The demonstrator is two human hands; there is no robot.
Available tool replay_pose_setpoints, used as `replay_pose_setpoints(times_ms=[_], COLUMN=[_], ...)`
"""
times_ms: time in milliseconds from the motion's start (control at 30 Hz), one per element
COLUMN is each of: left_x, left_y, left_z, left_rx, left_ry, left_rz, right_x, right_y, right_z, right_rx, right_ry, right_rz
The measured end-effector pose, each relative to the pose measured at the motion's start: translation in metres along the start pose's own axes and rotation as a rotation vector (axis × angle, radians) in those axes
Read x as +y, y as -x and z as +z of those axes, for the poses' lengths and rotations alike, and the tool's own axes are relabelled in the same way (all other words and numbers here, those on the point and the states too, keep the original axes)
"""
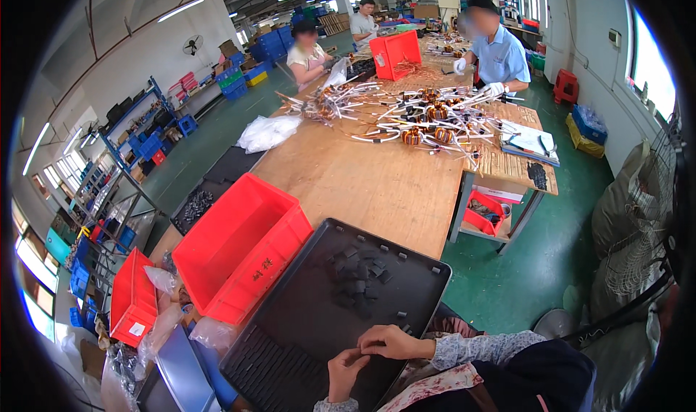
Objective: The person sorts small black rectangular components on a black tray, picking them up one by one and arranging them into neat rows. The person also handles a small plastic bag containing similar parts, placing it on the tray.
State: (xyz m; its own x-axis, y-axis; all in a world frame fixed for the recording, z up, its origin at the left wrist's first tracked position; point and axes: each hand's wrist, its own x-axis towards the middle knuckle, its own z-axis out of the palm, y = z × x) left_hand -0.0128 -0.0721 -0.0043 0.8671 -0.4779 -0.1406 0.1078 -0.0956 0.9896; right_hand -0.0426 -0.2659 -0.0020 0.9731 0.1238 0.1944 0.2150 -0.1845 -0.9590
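Observation:
My left hand point(344, 374) and my right hand point(393, 342) meet over the near edge of a black tray point(290, 296), fingertips pinched together. Whatever is between the fingers is too small or hidden to make out. In the tray's middle lies a loose pile of small black rectangular pieces point(357, 280). Toward the near left, more black pieces point(270, 372) lie in neat rows. A few greyish pieces point(402, 255) sit along the tray's far and right edges.
Left of the tray stand a large red bin point(239, 245) and a smaller red bin point(134, 296). Farther along the wooden table point(362, 205) lie copper-wound coils with white leads point(435, 126), a white plastic bag point(268, 133) and a clipboard point(529, 140). Several co-workers sit or stand around it.

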Motion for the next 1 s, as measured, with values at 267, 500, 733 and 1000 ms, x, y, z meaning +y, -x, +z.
replay_pose_setpoints(times_ms=[267,500,733,1000], left_x=[-0.007,0.006,0.009,-0.001], left_y=[-0.001,-0.002,-0.005,-0.004], left_z=[-0.001,0.002,0.007,0.003], left_rx=[-0.029,-0.053,-0.059,-0.064], left_ry=[0.045,0.108,0.05,0.107], left_rz=[-0.08,-0.073,-0.064,-0.043], right_x=[-0.003,-0.009,0.043,0.059], right_y=[0.004,-0.008,-0.03,-0.051], right_z=[0.0,-0.047,-0.133,-0.113], right_rx=[-0.005,0.299,0.383,0.207], right_ry=[0.175,0.555,0.917,1.154], right_rz=[-0.157,-0.203,-0.04,-0.01])
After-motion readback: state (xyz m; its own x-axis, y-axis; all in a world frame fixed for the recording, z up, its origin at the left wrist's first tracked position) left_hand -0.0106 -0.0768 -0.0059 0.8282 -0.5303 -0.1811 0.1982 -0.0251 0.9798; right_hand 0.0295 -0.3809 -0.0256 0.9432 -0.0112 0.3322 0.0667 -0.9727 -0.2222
